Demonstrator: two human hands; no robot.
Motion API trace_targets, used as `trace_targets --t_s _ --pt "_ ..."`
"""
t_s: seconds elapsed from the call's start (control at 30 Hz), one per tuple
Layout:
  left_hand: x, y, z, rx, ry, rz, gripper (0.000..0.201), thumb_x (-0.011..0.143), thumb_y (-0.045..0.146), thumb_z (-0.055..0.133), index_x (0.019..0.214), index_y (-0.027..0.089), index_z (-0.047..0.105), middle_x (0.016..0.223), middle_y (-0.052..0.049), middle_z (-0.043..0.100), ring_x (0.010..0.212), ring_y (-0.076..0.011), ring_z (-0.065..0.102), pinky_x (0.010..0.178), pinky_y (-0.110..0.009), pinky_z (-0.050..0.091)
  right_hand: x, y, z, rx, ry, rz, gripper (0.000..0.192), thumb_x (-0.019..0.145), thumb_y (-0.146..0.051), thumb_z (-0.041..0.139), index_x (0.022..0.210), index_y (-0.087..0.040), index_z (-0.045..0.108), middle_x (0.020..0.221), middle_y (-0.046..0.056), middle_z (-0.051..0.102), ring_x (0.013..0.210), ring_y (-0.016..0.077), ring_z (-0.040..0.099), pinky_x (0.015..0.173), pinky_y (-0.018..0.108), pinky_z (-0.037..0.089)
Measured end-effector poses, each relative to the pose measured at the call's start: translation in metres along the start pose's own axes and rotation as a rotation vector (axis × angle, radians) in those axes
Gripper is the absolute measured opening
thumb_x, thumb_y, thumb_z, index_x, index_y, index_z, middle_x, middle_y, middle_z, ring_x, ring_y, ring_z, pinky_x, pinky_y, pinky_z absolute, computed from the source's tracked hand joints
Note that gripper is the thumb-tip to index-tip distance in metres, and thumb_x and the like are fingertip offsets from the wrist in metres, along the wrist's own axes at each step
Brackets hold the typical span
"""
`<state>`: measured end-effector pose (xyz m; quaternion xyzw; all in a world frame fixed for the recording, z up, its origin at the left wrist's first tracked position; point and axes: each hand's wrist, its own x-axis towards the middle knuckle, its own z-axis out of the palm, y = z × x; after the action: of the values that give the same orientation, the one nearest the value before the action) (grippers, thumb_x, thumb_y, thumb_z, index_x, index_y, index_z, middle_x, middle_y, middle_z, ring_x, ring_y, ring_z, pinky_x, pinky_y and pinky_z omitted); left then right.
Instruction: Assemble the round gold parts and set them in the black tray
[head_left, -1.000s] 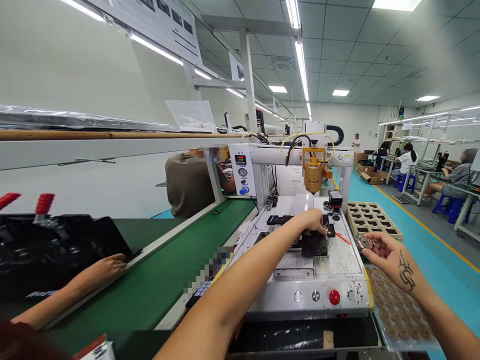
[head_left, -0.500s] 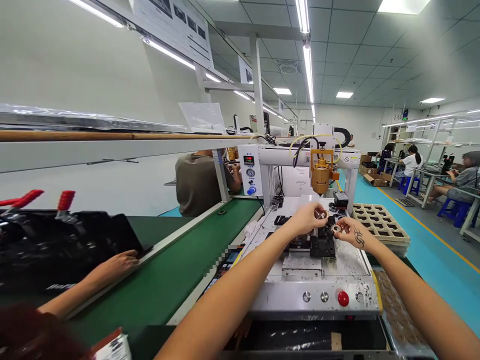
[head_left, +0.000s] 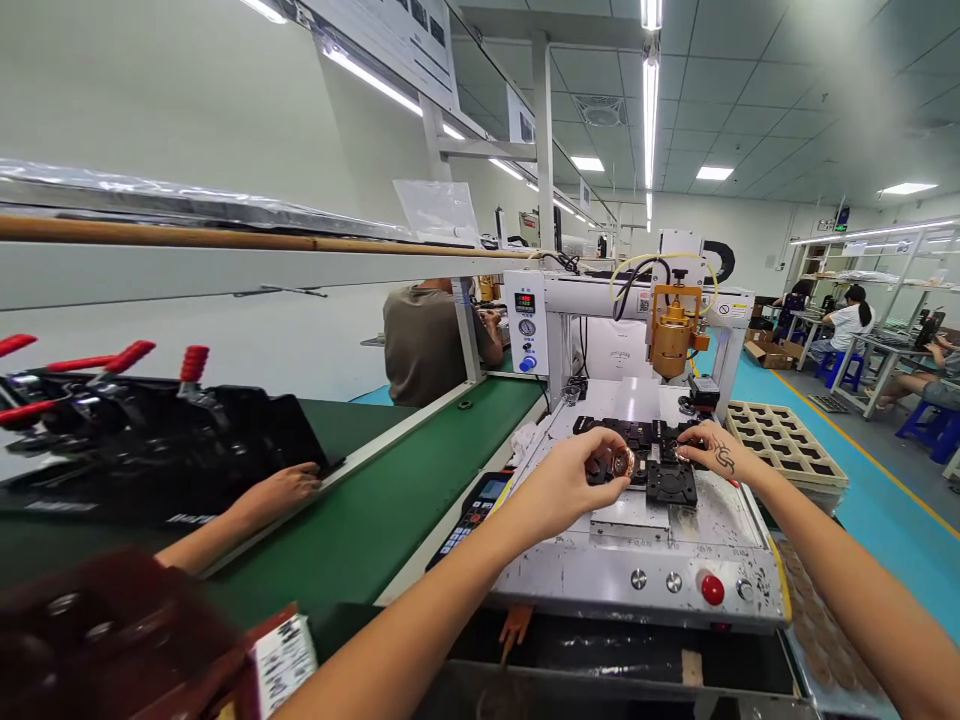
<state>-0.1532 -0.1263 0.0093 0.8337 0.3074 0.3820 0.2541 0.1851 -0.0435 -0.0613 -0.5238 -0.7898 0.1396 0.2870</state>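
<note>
My left hand (head_left: 581,472) pinches a round copper-coloured coil ring (head_left: 622,461) between thumb and fingers, held up in front of the machine's bed. My right hand (head_left: 709,447) has its fingers closed at the right side of the black fixture (head_left: 671,483). A small light-coloured bit shows at those fingertips, too small to name. The fixture sits on the white bed of a bench-top dispensing machine (head_left: 652,560). Over the bed hangs the machine's gold-coloured head (head_left: 675,340), apart from both hands.
Left of the machine runs a green conveyor belt (head_left: 390,510), with a handheld keypad (head_left: 472,515) beside it. Another person's hand (head_left: 289,490) reaches to a black fixture with red-handled clamps (head_left: 195,365). A compartment tray stack (head_left: 784,440) stands right. A red button (head_left: 712,589) is on the machine's front.
My left hand has drawn back from the fixture towards me and left, with the coil ring in it. My right hand stays by the fixture's right side. The whole view has shifted.
</note>
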Motion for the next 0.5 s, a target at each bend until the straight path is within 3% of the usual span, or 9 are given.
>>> trace_targets --t_s 0.17,0.3,0.4,0.5 --pt "-0.033 0.008 -0.007 -0.016 0.033 0.000 0.026 0.086 0.019 0.072 0.112 0.022 0.069 0.096 -0.001 0.078 0.088 -0.0190 0.071 0.084 -0.034 0.060 -0.003 0.001 0.010 -0.044 0.053 0.012 0.026 0.102 -0.042 0.072 0.099 -0.018 0.077 0.102 0.007 0.074 0.101 0.0250 0.069 0.094 0.043 0.054" --pt "-0.052 0.015 0.002 -0.033 0.087 0.003 0.030 0.085 0.019 0.072 0.114 0.023 0.068 0.096 0.000 0.077 0.086 -0.0185 0.071 0.083 -0.032 0.060 -0.005 -0.005 0.010 -0.051 0.121 0.011 0.028 0.101 -0.045 0.074 0.095 -0.018 0.077 0.096 0.006 0.072 0.095 0.0244 0.068 0.092 0.043 0.054" --pt "-0.070 0.020 0.018 -0.032 0.123 0.015 0.029 0.085 0.014 0.069 0.113 0.023 0.066 0.095 0.000 0.075 0.084 -0.0175 0.070 0.081 -0.031 0.060 -0.016 -0.023 0.008 -0.036 0.240 0.008 0.031 0.100 -0.048 0.071 0.095 -0.019 0.082 0.092 0.010 0.069 0.098 0.0300 0.066 0.094 0.045 0.052" --pt "-0.095 0.023 0.034 0.035 0.165 0.044 0.035 0.084 0.009 0.067 0.115 0.023 0.063 0.096 0.000 0.074 0.084 -0.0174 0.070 0.081 -0.031 0.060 -0.049 -0.057 0.013 0.004 0.405 0.016 0.041 0.108 -0.051 0.056 0.112 -0.020 0.081 0.106 0.015 0.070 0.110 0.0349 0.064 0.102 0.049 0.050"
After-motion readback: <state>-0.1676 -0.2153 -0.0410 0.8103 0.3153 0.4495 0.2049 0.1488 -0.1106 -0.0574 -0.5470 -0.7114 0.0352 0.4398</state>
